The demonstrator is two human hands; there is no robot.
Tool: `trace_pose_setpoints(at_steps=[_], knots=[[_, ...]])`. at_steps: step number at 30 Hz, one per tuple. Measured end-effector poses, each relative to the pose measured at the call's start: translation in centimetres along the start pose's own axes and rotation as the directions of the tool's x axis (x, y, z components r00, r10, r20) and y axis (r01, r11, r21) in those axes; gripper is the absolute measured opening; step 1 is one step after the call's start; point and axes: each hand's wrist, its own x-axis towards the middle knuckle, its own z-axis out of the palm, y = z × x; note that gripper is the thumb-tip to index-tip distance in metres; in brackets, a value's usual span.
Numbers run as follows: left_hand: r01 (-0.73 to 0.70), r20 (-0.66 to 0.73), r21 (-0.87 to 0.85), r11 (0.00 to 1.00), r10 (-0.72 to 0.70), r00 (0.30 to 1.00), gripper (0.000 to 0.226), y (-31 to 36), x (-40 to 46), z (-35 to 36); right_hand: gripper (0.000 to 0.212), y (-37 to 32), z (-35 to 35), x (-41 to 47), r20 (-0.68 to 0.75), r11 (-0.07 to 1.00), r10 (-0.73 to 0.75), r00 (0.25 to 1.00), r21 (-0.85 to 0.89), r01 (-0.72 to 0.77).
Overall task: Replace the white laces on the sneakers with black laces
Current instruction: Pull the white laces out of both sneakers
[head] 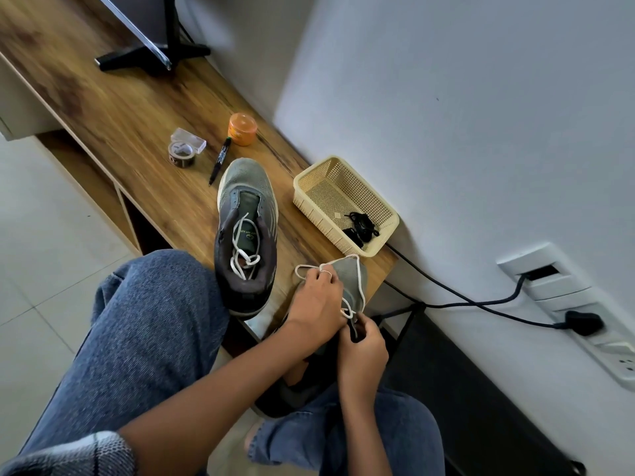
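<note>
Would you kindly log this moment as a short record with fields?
left hand: left hand pinches the white lace
right hand: right hand grips the same lace lower down
shoe in work: grey sneaker at the table's near end
other shoe: second sneaker on the wooden table, white lace loosened
black laces: in the cream basket

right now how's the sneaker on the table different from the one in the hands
The sneaker on the table stands alone, untouched, toe pointing away; the sneaker in the hands sits at the table edge over the lap, mostly hidden. The table sneaker's white lace lies loosely inside its opening; the held sneaker's white lace is pulled out in loops, pinched by the left hand and right hand. Both are grey with white laces.
</note>
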Motion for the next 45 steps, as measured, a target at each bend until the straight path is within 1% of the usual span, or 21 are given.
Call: trace_pose_setpoints(at_steps=[2,5,7,10,12,15,17,21,24,26,29,30,32,34,37,40,41,42,43,45], knots=[[0.010,0.015,-0.014,1.000,-0.009,1.000,0.057,0.0,0.0,-0.2,0.037,0.2,0.1,0.2,0.014,0.999,0.026,1.000,0.036,-0.026],[0.013,0.020,-0.045,0.999,-0.012,1.000,0.051,0.0,0.0,-0.3,0.042,0.2,0.2,0.4,0.029,0.984,0.097,0.995,0.149,-0.101],[0.006,0.026,-0.049,0.999,-0.005,1.000,0.046,0.0,-0.1,-0.4,0.041,0.3,0.3,0.5,0.048,0.979,0.115,0.992,0.167,-0.121],[-0.002,0.031,-0.030,1.000,0.003,1.000,0.048,0.0,-0.2,-0.4,0.040,0.3,0.2,0.5,0.063,0.978,0.100,0.993,0.177,-0.109],[-0.006,0.032,-0.023,1.000,0.007,0.999,0.049,0.0,-0.2,-0.4,0.040,0.2,0.1,0.4,0.052,0.989,0.048,0.997,0.139,-0.055],[-0.003,0.031,-0.043,0.999,0.004,1.000,0.046,0.0,-0.2,-0.5,0.039,0.1,0.4,0.2,0.020,0.998,-0.054,0.998,-0.006,0.055],[-0.001,0.026,-0.063,0.998,0.002,1.000,0.042,0.0,-0.2,-0.5,0.035,0.1,0.7,0.1,0.009,0.993,-0.083,0.996,-0.078,0.084],[0.006,0.019,-0.085,0.996,-0.004,1.000,0.035,0.0,-0.3,-0.7,0.032,0.3,0.6,0.2,0.018,0.989,-0.114,0.993,-0.097,0.115],[0.015,0.004,-0.124,0.992,-0.014,1.000,0.033,0.0,-0.3,-0.9,0.031,0.4,0.5,0.4,0.038,0.991,-0.098,0.994,-0.088,0.101],[0.017,-0.035,-0.192,0.981,-0.024,0.999,0.026,-0.2,-0.1,-1.2,0.032,0.3,0.6,0.4,0.049,0.994,-0.068,0.996,-0.078,0.072],[0.089,-0.105,-0.430,0.899,-0.148,0.983,0.018,-0.7,0.1,-2.7,0.034,0.2,0.6,0.2,0.032,0.997,-0.034,0.999,-0.065,0.036],[0.103,-0.143,-0.463,0.880,-0.189,0.971,0.018,-1.0,0.2,-3.2,0.034,0.2,0.6,0.0,0.021,0.997,-0.032,0.999,-0.064,0.033],[0.095,-0.275,-0.441,0.893,-0.235,0.932,0.017,-1.5,0.2,-4.1,0.034,0.1,0.5,-0.2,0.006,0.997,-0.042,0.999,-0.061,0.042],[0.070,-0.381,-0.412,0.908,-0.242,0.892,0.023,-2.0,0.2,-4.4,0.034,-0.2,0.5,-0.5,0.004,0.995,-0.069,0.998,-0.076,0.069],[0.011,-0.434,-0.406,0.914,-0.203,0.878,0.038,-2.2,0.3,-4.3,0.038,-0.7,0.6,-0.6,0.001,0.973,-0.124,0.992,-0.196,0.121],[-0.039,-0.503,-0.384,0.923,-0.173,0.847,0.036,-2.2,0.2,-4.9,0.038,-1.5,0.4,-0.5,0.020,0.910,-0.193,0.981,-0.371,0.186],[-0.041,-0.503,-0.366,0.930,-0.161,0.849,0.032,-2.2,0.1,-5.1,0.036,-1.8,0.4,-0.3,0.045,0.884,-0.225,0.973,-0.412,0.223],[-0.031,-0.475,-0.345,0.938,-0.146,0.868,0.026,-2.2,-0.2,-5.3,0.033,-2.1,0.4,-0.1,0.081,0.856,-0.257,0.963,-0.443,0.266],[-0.008,-0.415,-0.323,0.946,-0.134,0.900,0.019,-2.2,-0.5,-5.5,0.030,-2.3,0.4,0.2,0.123,0.830,-0.286,0.950,-0.463,0.310],[0.077,-0.225,-0.249,0.965,-0.135,0.965,0.014,-2.1,-1.4,-5.8,0.025,-2.4,0.6,0.9,0.200,0.798,-0.340,0.919,-0.456,0.394]])
